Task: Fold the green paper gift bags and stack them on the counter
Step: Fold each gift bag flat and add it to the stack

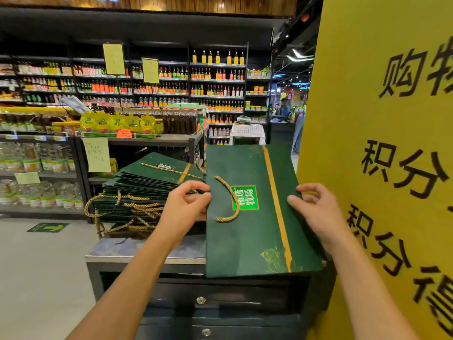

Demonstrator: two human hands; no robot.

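Holds a flattened green paper gift bag [250, 241] tilted over the right part of the grey surface [147, 251], near end past the front edge. Pinches the bag's left edge with the left grip [186, 204], close to the gold rope handle [231, 193]; clasps the right edge with the right grip [318, 209], thumb on the printed face. Just left, on the same surface, a stack of folded green bags [152, 182], rope handles spilling off the near side. Below, dark drawers [220, 293] with keyholes. At right, a yellow sign [382, 119] with black characters. Behind, supermarket shelves [215, 94] full of bottles; pale floor [36, 266] with a green arrow sticker [47, 227].
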